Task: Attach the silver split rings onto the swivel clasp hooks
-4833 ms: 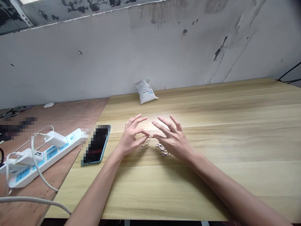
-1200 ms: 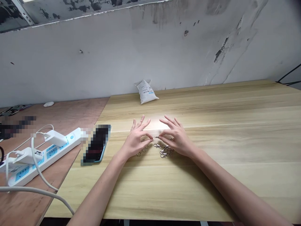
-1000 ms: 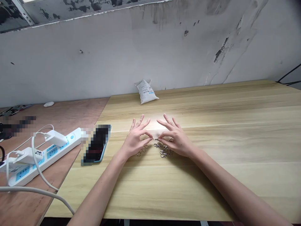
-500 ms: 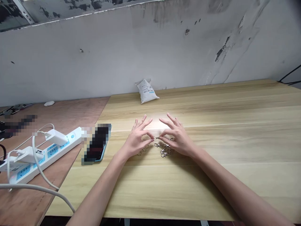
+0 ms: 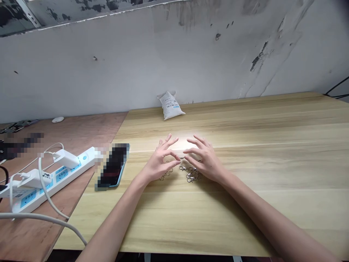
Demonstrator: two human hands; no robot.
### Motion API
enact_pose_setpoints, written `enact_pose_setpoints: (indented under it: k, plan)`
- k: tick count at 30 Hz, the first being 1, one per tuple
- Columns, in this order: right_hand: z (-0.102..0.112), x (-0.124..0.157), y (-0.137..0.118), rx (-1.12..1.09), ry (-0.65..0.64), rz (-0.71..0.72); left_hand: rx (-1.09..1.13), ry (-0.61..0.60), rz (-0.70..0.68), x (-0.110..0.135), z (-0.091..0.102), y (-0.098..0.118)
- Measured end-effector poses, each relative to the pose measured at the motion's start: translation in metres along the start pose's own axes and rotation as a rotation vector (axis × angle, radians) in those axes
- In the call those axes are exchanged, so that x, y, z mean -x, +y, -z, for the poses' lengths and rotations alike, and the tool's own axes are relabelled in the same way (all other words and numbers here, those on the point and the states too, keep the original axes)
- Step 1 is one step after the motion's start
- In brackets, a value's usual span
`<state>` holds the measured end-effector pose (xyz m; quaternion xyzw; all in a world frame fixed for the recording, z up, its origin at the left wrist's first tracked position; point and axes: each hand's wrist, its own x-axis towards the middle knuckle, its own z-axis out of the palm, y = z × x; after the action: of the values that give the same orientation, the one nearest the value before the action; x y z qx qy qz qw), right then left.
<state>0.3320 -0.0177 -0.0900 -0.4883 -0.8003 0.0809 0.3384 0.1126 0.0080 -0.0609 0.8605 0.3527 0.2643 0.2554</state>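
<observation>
A small metal piece point(image 5: 182, 158), too tiny to make out fully, sits between the fingertips of the 2 hands. The left hand point(image 5: 160, 162) pinches its left end between thumb and forefinger, the other 3 fingers raised, probably to keep them clear. The right hand point(image 5: 205, 160) is partly open, thumb and forefinger parted beside the other end; whether the thumb touches it I cannot tell. Metal rings point(image 5: 167, 173) lie near the left thumb and metal clasps point(image 5: 193, 174) by the right, seemingly grouped for easy reach. Farther out, the phone point(image 5: 113, 165) and white packet point(image 5: 171, 105) likely sit aside for room.
</observation>
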Motion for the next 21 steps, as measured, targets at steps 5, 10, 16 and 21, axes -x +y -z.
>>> enact_pose_setpoints:
  k: [5,10,16,21]
  plan:
    - [-0.001,0.002,-0.014,0.004,-0.024,0.063,0.105,0.049,0.070,-0.001,-0.003,0.008]
    - [-0.011,0.004,-0.021,0.003,0.027,0.091,0.191,0.111,0.104,-0.001,-0.014,0.015]
    - [-0.018,0.006,-0.019,0.074,0.049,0.114,0.061,0.184,0.048,0.000,-0.018,0.016]
    - [-0.015,0.004,-0.016,0.195,0.070,0.147,-0.026,0.180,0.033,0.001,-0.018,0.012]
